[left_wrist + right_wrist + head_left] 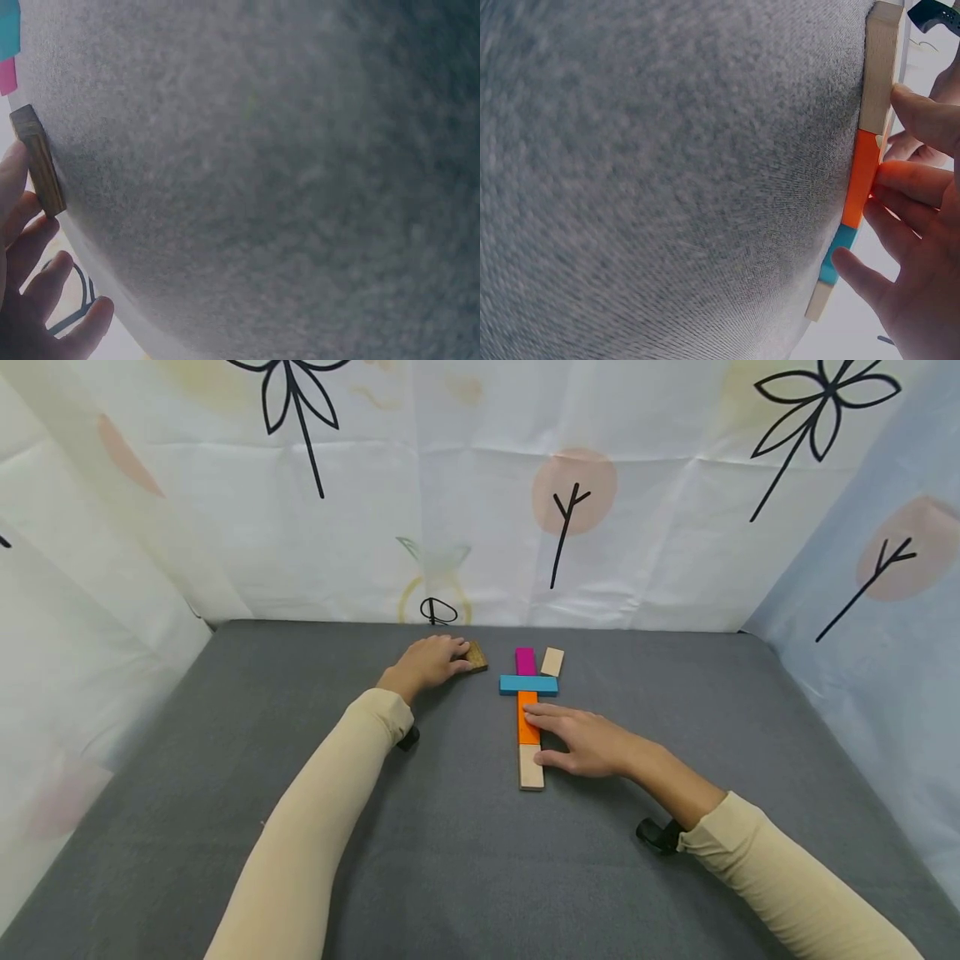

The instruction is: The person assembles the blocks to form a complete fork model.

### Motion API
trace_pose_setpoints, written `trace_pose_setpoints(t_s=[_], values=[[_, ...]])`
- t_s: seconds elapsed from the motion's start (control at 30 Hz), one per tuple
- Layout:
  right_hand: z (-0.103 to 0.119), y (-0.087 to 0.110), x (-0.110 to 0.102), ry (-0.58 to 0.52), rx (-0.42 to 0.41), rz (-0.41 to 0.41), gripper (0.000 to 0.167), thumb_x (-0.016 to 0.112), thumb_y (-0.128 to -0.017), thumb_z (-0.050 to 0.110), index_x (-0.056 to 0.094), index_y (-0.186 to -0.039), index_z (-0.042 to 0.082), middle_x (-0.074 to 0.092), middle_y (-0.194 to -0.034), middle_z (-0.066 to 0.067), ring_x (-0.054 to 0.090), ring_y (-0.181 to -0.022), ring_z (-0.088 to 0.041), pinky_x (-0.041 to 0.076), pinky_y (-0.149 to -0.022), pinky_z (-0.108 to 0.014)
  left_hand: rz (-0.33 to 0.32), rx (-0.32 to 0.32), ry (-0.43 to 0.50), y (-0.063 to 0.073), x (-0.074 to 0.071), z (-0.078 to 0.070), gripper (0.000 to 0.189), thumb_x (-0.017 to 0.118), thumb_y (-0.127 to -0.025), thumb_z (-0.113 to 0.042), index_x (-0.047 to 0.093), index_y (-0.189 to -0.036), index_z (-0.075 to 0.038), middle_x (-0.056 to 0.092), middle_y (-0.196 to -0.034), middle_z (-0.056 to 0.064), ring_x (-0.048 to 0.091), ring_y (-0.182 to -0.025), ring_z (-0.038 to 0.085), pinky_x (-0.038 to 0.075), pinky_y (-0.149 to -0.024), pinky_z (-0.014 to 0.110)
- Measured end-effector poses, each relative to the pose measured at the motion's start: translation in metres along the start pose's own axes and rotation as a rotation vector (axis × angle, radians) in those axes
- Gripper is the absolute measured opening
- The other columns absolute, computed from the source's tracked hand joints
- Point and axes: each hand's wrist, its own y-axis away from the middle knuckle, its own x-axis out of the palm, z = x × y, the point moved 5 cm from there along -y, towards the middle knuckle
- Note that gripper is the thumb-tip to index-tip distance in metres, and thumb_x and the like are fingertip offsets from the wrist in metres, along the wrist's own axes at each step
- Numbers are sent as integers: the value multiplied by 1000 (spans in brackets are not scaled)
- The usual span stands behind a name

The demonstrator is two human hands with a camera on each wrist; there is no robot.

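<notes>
At the far side of the table, my left hand (pixel 429 662) holds a dark brown wooden block (pixel 476 657) between thumb and fingers. In the left wrist view the same block (pixel 41 165) shows its narrow side, thumb and fingertips against it. My right hand (pixel 588 742) lies with extended fingers on an orange block (pixel 527 722). Its thumb touches the pale wooden block (pixel 531 770) at the near end. These two blocks form a line with a magenta block (pixel 526 661); a blue block (pixel 517 685) crosses between orange and magenta.
A small pale block (pixel 552 662) lies tilted just right of the magenta one, beyond the blue block. Grey cloth covers the table (pixel 450 877). White printed curtains (pixel 480 527) stand along the back and sides.
</notes>
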Motion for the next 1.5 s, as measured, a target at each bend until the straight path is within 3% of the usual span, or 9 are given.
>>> trace_pose_setpoints(t_s=[0.33, 1.5], values=[[-1, 0, 0, -7, -5, -5, 66, 63, -98, 34, 42, -150, -1, 36, -157, -16, 36, -143, -35, 33, -112, -53, -20, 39, -11, -8, 3, -11, 55, 55, -102, -37, 45, -149, -9, 45, -153, 11, 42, -139, 31, 34, -113, 45], [-3, 0, 1, -19, -1, -3, 66, 62, -99, 36, 42, -150, 0, 35, -158, -15, 36, -143, -34, 33, -113, -53, -32, 54, -67, -18, 9, -35, 55, 55, -102, -41, 48, -148, -12, 51, -147, 11, 50, -131, 31, 41, -108, 44]])
